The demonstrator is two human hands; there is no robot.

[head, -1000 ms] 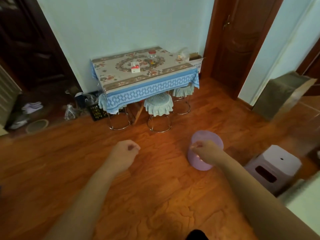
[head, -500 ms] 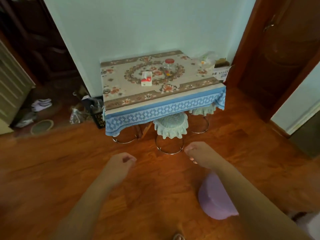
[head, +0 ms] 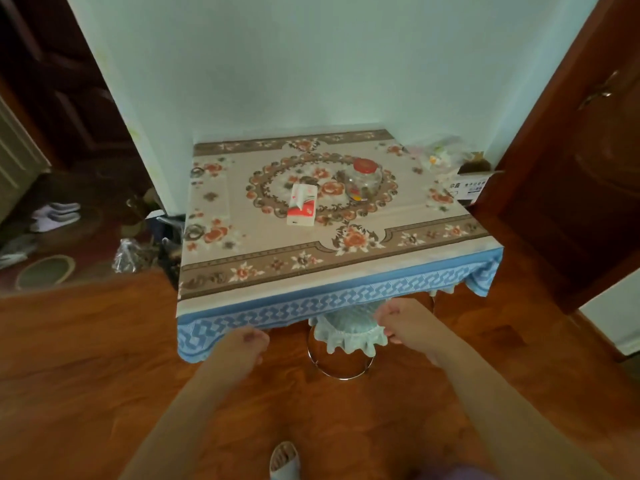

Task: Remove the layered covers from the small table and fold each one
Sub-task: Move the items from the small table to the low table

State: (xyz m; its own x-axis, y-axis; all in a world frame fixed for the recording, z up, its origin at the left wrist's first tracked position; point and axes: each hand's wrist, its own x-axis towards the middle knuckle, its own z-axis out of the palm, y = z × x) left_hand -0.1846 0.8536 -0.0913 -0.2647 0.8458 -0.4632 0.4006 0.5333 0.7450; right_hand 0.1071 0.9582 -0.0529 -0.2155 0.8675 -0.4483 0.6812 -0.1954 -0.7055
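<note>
The small table stands against the pale wall. Its top cover is a beige floral cloth point(head: 242, 209); under it a blue patterned cloth point(head: 311, 304) hangs over the front edge. On top lie a red-and-white tissue pack point(head: 302, 204) and a clear jar with a red lid point(head: 363, 178). My left hand point(head: 242, 348) hangs loosely curled just below the blue hem, holding nothing. My right hand point(head: 401, 322), fingers also loosely curled and holding nothing, hovers in front of the table edge.
A stool with a pale green frilled cover point(head: 349, 332) sits under the table. A cardboard box point(head: 471, 181) and plastic bag point(head: 436, 155) stand at the table's right. Brown door point(head: 588, 168) on the right; bags point(head: 131, 254) and slippers point(head: 55, 216) on the left.
I have walked up to the table, which now fills the view. Both hands rose toward its front edge. The purple bucket has dropped out of sight behind me.
</note>
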